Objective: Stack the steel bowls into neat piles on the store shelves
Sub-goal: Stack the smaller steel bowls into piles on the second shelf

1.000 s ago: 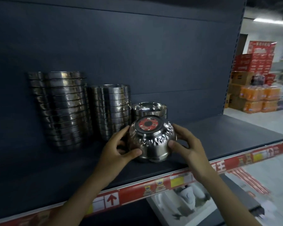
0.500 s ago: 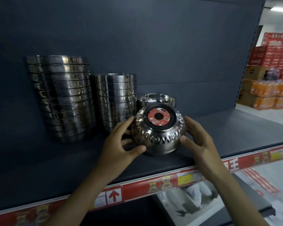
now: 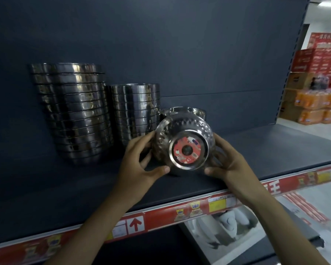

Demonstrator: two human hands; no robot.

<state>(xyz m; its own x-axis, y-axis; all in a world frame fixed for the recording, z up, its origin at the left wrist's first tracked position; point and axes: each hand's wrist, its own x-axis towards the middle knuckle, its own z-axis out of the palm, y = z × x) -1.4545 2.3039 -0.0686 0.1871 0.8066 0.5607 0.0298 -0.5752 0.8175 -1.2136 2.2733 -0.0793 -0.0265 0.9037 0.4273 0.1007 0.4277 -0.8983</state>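
Note:
A patterned steel bowl (image 3: 182, 138) with a red sticker on its base is tipped so the base faces me. My left hand (image 3: 139, 165) grips its left side, thumb under the lower rim. My right hand (image 3: 229, 161) grips its right side the same way. Directly behind it a short pile of bowls (image 3: 197, 112) stands upright on the dark shelf (image 3: 266, 146). A tall stack of bowls (image 3: 73, 111) stands at the left, and a medium stack (image 3: 136, 109) stands beside it.
The shelf's front edge carries a red price strip (image 3: 161, 215). A dark back panel rises behind the stacks. White goods (image 3: 227, 224) lie on the lower shelf. Cartons and orange packs (image 3: 313, 104) are piled across the aisle at the right.
The held bowl has tilted further over, so its stickered base now points toward me instead of upward. Both hands stayed on its sides.

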